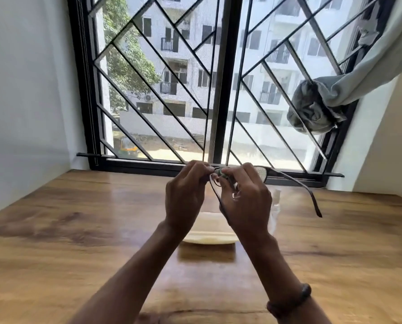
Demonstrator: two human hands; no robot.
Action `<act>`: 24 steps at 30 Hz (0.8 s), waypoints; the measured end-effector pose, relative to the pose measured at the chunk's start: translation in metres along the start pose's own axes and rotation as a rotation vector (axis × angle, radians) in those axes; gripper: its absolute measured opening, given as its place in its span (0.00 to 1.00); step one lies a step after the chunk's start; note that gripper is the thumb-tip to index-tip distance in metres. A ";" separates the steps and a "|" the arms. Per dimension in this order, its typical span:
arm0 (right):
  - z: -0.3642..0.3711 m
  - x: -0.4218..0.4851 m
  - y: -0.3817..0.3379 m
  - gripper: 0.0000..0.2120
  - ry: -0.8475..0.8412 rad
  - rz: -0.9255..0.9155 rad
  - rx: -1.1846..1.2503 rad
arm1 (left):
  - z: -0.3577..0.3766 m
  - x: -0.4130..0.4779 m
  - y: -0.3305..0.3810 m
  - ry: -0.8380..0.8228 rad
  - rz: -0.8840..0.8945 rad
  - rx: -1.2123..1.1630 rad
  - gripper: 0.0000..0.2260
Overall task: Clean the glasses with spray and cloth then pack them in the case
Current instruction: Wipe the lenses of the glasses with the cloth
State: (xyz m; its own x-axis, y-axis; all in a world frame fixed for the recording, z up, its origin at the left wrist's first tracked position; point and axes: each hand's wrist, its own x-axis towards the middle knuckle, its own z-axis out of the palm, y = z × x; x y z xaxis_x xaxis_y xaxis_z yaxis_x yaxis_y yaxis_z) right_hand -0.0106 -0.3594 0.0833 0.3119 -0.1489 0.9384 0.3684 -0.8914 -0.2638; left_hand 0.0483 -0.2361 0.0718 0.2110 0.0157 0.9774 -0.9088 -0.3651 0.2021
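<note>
I hold a pair of thin dark-framed glasses [262, 172] up above the wooden table, temples unfolded and pointing toward me. My left hand [186, 192] pinches the frame at its left end. My right hand [244, 202] pinches a small greenish cloth [222, 172] against the left lens, which is hidden behind the fingers. The right lens shows clear of both hands. A pale cream glasses case [209, 238] lies on the table below my hands, mostly covered by my wrists. A clear spray bottle [276, 202] stands just right of my right hand.
The wooden table [78, 242] runs up to a black-framed window [221, 90] with diagonal bars. A grey curtain [317, 106] hangs knotted at the upper right. White walls close in on both sides.
</note>
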 end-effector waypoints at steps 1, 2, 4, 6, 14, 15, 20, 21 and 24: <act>0.000 0.000 0.000 0.03 -0.003 0.002 -0.002 | 0.000 0.000 -0.001 0.000 0.000 -0.005 0.09; 0.000 0.000 0.000 0.03 -0.006 0.004 -0.004 | 0.000 0.000 -0.002 -0.001 0.000 -0.007 0.09; 0.001 0.000 0.000 0.03 -0.002 0.003 -0.005 | 0.001 0.000 -0.003 -0.004 -0.003 -0.006 0.09; 0.000 0.000 -0.001 0.03 0.003 -0.002 -0.008 | 0.001 0.000 -0.003 -0.004 -0.006 -0.011 0.10; 0.001 -0.001 0.002 0.03 0.002 0.002 -0.016 | 0.000 0.000 -0.004 -0.012 0.000 0.031 0.08; 0.001 -0.001 0.002 0.03 0.001 0.001 -0.014 | 0.000 -0.001 -0.003 -0.012 -0.001 0.030 0.08; 0.001 -0.001 0.005 0.04 -0.014 -0.005 0.005 | 0.000 -0.002 -0.004 -0.010 -0.005 0.037 0.07; 0.001 -0.001 0.005 0.04 -0.012 -0.007 0.004 | 0.001 -0.002 -0.005 -0.012 -0.008 0.040 0.07; 0.000 -0.001 0.004 0.03 -0.006 0.001 0.004 | 0.002 -0.002 -0.006 -0.017 -0.009 0.030 0.08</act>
State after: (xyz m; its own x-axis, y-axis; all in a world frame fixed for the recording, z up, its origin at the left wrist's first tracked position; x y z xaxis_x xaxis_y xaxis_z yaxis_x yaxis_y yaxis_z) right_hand -0.0096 -0.3630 0.0809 0.3175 -0.1473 0.9367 0.3713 -0.8897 -0.2658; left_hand 0.0537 -0.2356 0.0686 0.2256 0.0040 0.9742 -0.8958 -0.3923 0.2091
